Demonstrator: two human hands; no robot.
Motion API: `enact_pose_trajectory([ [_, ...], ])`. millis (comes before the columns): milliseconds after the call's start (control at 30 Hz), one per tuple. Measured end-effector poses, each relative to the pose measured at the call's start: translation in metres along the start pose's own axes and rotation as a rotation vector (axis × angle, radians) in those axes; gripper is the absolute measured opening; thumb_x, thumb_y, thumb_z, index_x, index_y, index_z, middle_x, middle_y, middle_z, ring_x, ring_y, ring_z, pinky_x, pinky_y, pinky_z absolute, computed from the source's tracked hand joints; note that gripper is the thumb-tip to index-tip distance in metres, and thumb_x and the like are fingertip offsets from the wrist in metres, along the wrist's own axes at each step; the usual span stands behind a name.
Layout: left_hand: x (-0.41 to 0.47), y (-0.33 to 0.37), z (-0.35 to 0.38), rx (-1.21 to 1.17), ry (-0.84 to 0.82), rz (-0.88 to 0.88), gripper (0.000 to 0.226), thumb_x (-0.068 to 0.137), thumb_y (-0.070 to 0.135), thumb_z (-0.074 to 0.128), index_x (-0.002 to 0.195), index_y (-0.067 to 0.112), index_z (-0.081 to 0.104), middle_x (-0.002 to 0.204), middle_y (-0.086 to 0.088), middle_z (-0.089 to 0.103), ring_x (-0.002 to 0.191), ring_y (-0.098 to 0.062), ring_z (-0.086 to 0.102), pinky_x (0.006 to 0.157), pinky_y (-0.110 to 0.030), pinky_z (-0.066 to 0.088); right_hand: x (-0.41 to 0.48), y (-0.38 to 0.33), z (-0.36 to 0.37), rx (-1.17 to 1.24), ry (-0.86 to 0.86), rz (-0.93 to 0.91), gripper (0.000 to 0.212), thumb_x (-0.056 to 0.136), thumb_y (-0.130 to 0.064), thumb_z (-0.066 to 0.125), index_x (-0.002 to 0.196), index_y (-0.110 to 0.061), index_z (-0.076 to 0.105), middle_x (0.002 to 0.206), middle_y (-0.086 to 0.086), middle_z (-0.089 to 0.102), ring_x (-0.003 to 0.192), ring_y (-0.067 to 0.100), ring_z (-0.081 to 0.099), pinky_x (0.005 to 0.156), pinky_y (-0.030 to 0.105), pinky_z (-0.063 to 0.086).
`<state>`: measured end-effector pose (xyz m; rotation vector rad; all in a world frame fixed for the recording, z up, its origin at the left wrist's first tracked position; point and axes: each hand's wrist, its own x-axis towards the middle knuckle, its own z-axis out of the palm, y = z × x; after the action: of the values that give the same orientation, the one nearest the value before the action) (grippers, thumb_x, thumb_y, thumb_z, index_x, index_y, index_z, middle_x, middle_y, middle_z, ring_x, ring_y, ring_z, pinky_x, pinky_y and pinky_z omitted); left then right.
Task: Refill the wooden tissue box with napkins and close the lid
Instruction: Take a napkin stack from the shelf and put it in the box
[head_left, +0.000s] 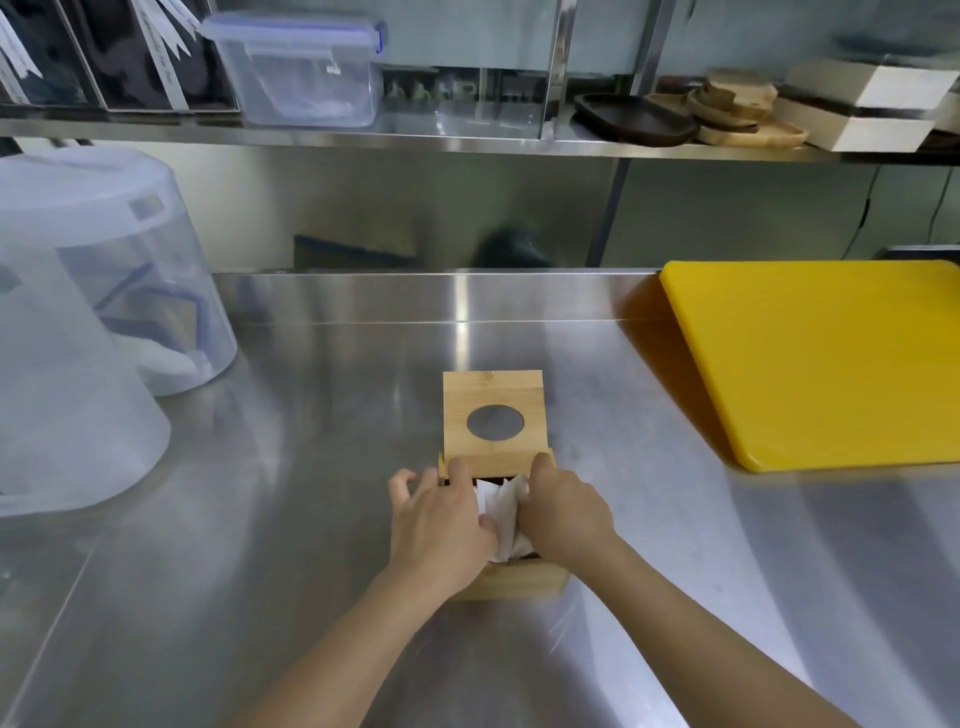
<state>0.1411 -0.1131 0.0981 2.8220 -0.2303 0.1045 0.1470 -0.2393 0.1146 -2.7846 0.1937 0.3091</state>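
Observation:
A wooden tissue box (519, 579) stands on the steel counter in front of me. Its lid (493, 397), with a round hole in the middle, is tipped open and away from me. White napkins (503, 512) sit crumpled in the box's open top. My left hand (439, 525) lies over the left side of the box with its fingers pressed on the napkins. My right hand (563, 512) covers the right side, fingers curled onto the same napkins. Both hands hide most of the box's rim.
A yellow cutting board (826, 358) lies at the right. Large translucent plastic containers (98, 291) stand upside down at the left. A shelf above holds a clear lidded tub (298, 70), dark boxes, wooden trays (727, 111) and a white box (862, 106).

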Motion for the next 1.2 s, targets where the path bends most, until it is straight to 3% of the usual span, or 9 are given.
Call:
enact_pose_trajectory([
  [167,0.002,0.002,0.0,0.136,-0.018,0.029,0.027,0.078,0.025,0.048,0.103,0.015,0.044,0.085,-0.002,0.057,0.102,-0.022,0.046,0.09,-0.036,0.009,0.001,-0.001,0.004,-0.137,-0.053,-0.017,0.019,0.084,-0.003,0.046,0.099,-0.01,0.036,0.073,0.004,0.049,0.092,0.032,0.062,0.055,0.031,0.032],
  [267,0.003,0.0,-0.003,0.179,-0.028,0.051,0.026,0.081,0.027,0.053,0.105,0.019,0.048,0.089,0.001,0.064,0.102,-0.021,0.048,0.093,-0.039,0.01,0.0,-0.002,0.005,-0.239,-0.048,-0.042,0.026,0.085,-0.001,0.047,0.11,-0.006,0.042,0.1,0.011,0.063,0.096,0.031,0.063,0.051,0.029,0.032],
  [333,-0.001,-0.001,-0.006,0.167,0.006,0.067,0.028,0.077,0.025,0.062,0.103,0.018,0.051,0.082,0.002,0.064,0.093,-0.021,0.051,0.091,-0.039,0.017,-0.002,-0.002,0.008,-0.266,-0.02,-0.082,0.019,0.084,0.001,0.049,0.099,-0.01,0.043,0.104,0.012,0.065,0.093,0.031,0.064,0.045,0.027,0.027],
  [433,-0.005,-0.009,-0.004,0.11,0.134,0.085,0.048,0.048,0.007,0.081,0.091,0.011,0.06,0.077,-0.006,0.06,0.072,-0.027,0.058,0.081,-0.039,0.029,-0.011,-0.002,0.007,-0.3,0.163,-0.148,0.029,0.075,-0.003,0.062,0.081,-0.012,0.035,0.085,0.009,0.064,0.073,0.028,0.067,0.04,0.024,0.016],
  [533,-0.006,-0.019,-0.006,0.054,0.154,0.117,0.043,0.048,0.007,0.082,0.086,0.009,0.062,0.082,-0.009,0.059,0.072,-0.03,0.058,0.073,-0.042,0.043,-0.013,-0.001,-0.002,-0.438,0.35,-0.222,0.041,0.042,-0.008,0.08,0.074,-0.011,0.055,0.066,0.003,0.059,0.048,0.022,0.059,0.043,0.02,0.019],
  [600,-0.005,-0.023,-0.009,-0.014,0.146,0.173,0.033,0.055,0.006,0.08,0.082,0.008,0.062,0.081,-0.009,0.06,0.071,-0.031,0.057,0.066,-0.039,0.047,-0.007,0.006,-0.007,-0.405,0.305,-0.318,0.035,0.055,-0.009,0.075,0.086,-0.013,0.059,0.078,0.001,0.062,0.07,0.023,0.06,0.061,0.029,0.025],
  [700,0.0,-0.026,-0.016,-0.152,0.116,0.299,0.018,0.068,0.007,0.073,0.082,0.011,0.062,0.078,-0.003,0.061,0.071,-0.026,0.055,0.063,-0.032,0.043,0.003,0.021,-0.016,-0.271,0.126,-0.504,0.019,0.079,-0.012,0.057,0.098,-0.017,0.06,0.096,-0.004,0.062,0.093,0.017,0.052,0.076,0.031,0.016],
  [967,0.026,-0.036,-0.02,-0.083,-0.218,0.691,0.016,0.079,0.03,0.059,0.092,0.023,0.061,0.098,0.008,0.062,0.093,-0.014,0.051,0.072,-0.026,0.038,0.012,0.033,-0.028,-0.352,0.002,-0.746,0.02,0.083,-0.027,0.058,0.099,-0.019,0.066,0.108,-0.01,0.066,0.095,0.013,0.055,0.09,0.032,0.022],
  [1200,0.03,-0.029,-0.018,0.29,-0.306,0.563,0.013,0.076,0.027,0.058,0.073,0.019,0.048,0.082,0.005,0.052,0.082,-0.015,0.043,0.087,-0.032,0.023,0.018,0.03,-0.033,-0.557,-0.137,-0.677,0.021,0.081,-0.038,0.056,0.079,-0.017,0.055,0.085,-0.006,0.058,0.08,0.018,0.054,0.097,0.034,0.02],
])
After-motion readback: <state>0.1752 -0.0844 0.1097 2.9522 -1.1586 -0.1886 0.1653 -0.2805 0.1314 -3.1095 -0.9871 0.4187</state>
